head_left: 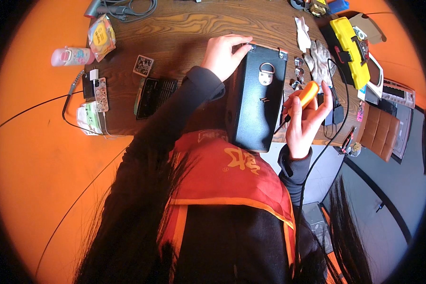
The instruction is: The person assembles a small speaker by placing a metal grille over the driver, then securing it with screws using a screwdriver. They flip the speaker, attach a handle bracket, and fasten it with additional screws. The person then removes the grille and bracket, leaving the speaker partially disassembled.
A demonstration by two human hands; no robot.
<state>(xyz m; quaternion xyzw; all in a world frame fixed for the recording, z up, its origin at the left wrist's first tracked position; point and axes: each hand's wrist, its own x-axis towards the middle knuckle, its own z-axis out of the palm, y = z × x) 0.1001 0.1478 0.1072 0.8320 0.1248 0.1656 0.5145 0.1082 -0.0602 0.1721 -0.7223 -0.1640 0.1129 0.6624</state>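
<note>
A black box-like case point(255, 113) stands in front of me at the table's near edge, with a metal D-ring plate point(265, 75) on its upper face. A metal corner piece point(282, 54) sits at its far right corner. My left hand point(222, 56) is closed at the far left corner, thumb and forefinger pinching there. Whether a small part is between those fingers is hidden. To the right of the case, my right hand point(305, 118) holds a screwdriver by its orange handle point(309, 93), the shaft slanting down toward the case's side.
Shiny metal pieces point(298, 71) and grey work gloves point(320, 64) lie right of the case. A yellow-and-black toolbox point(350, 52) stands farther right. A black cable point(338, 128) runs down past my right arm. Left are a bit set point(155, 98), a power strip point(101, 94) and a bottle point(71, 57).
</note>
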